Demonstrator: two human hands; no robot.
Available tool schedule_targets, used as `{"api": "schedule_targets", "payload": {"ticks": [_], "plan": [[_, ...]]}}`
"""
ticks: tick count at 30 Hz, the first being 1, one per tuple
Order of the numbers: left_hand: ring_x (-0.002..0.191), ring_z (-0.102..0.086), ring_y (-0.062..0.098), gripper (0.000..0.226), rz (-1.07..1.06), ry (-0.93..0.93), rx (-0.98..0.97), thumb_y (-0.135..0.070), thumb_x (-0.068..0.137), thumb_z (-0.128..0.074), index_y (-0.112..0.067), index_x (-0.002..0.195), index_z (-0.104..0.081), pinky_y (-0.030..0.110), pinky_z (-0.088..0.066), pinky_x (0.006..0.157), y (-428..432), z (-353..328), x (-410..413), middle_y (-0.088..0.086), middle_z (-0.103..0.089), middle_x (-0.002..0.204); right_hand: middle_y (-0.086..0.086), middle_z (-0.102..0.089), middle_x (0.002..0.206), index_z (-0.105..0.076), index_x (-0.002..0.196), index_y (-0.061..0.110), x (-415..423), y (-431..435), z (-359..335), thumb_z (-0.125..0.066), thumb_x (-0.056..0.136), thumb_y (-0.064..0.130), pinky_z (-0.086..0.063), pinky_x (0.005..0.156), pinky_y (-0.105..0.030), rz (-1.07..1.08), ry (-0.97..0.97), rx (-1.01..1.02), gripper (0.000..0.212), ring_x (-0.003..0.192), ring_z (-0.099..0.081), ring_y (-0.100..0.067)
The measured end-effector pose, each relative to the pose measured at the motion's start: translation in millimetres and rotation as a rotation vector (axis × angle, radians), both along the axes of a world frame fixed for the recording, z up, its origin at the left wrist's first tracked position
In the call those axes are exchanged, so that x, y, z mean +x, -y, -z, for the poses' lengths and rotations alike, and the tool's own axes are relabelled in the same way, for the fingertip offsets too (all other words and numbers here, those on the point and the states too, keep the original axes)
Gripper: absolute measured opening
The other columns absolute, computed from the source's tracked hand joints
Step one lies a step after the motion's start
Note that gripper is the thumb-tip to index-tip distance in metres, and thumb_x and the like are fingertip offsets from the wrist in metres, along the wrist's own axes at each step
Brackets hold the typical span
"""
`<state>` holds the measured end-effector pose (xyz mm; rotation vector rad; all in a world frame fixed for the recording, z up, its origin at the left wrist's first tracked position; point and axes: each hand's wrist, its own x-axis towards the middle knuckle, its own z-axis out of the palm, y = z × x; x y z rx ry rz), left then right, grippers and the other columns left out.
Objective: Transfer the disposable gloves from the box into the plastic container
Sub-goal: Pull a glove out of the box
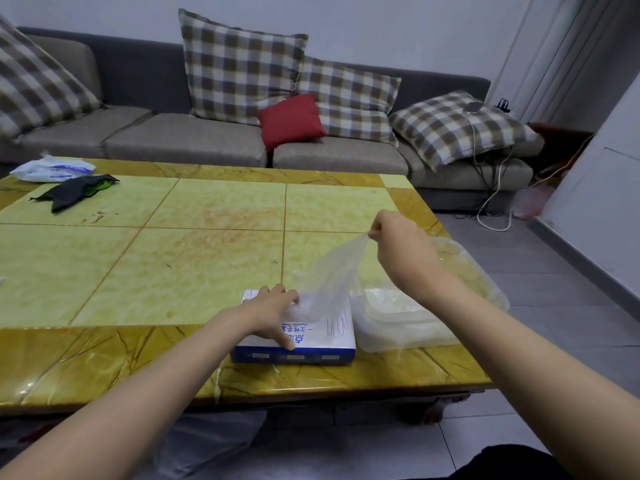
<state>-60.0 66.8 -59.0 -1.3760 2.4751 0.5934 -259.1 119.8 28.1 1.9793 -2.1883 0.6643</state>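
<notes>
Marble-look table: yellow-green tiled top with amber border; one, carries everything in play.
Plastic container: translucent, one, at the near right of the table, just beside the box; a pale heap already lies in it (likely gloves; count not readable).
Box: blue and white carton, one, flat on the near edge, opening facing up.
Glove: one clear film glove in transit, stretched between box opening and right hand, lower end not yet free of the box.
Left hand: spread flat on the box top, fingers pressing it down, gripping nothing.
Right hand: raised above the container's near side, fingertips pinched closed on the glove's upper end.
Handling, judged: film is very light, limp, slippery, clings to its neighbours; tears if yanked. Best hold is a pinch at one end, box pinned by the other hand.
Count: two hands, one box, one container, one glove visibly out; number left inside cannot be told.
</notes>
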Motion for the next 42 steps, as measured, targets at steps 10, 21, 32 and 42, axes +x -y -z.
{"api": "schedule_targets", "payload": {"ticks": [10, 21, 32, 42], "plan": [[0.105, -0.055, 0.014, 0.047, -0.053, -0.604, 0.046, -0.039, 0.089, -0.061, -0.02, 0.13, -0.046, 0.021, -0.045, 0.08, -9.4, -44.0, -41.9, -0.001, -0.054, 0.119, -0.01, -0.06, 0.092, -0.051, 0.092, 0.007, -37.3, -15.8, 0.6, -0.042, 0.1, 0.017, -0.039, 0.061, -0.034, 0.074, 0.152, 0.049, 0.016, 0.076, -0.052, -0.026], [0.064, -0.061, 0.008, 0.015, -0.27, -1.019, -0.117, -0.008, 0.094, -0.051, -0.012, 0.085, -0.061, 0.013, -0.047, 0.056, -3.9, -80.4, -80.8, -0.003, -0.062, 0.075, -0.01, -0.055, 0.115, -0.053, 0.109, 0.011, -77.2, -33.8, 2.3, -0.042, 0.099, 0.015, -0.035, 0.065, -0.032, 0.249, 0.02, 0.189, 0.015, 0.092, -0.052, -0.028], [0.067, -0.063, 0.01, 0.012, -0.353, -1.177, -0.009, -0.008, 0.091, -0.05, -0.014, 0.085, -0.058, 0.024, -0.052, 0.07, -18.0, -99.1, -121.5, 0.001, -0.068, 0.067, -0.01, -0.001, 0.158, 0.005, 0.149, 0.006, -18.9, -39.7, 19.5, -0.06, 0.084, 0.054, -0.011, 0.119, -0.037, -0.002, 0.138, 0.156, 0.104, 0.146, 0.0, -0.024], [0.065, -0.053, 0.012, 0.008, -0.409, -1.098, -0.107, -0.013, 0.088, -0.051, -0.012, 0.084, -0.058, 0.025, -0.041, 0.058, -8.8, -95.9, -115.1, -0.004, -0.063, 0.072, -0.005, -0.048, 0.105, -0.053, 0.098, 0.011, -51.6, -34.1, 20.5, -0.041, 0.091, -0.004, -0.033, 0.067, -0.031, 0.146, 0.196, -0.109, 0.02, 0.096, -0.047, -0.024]]}}
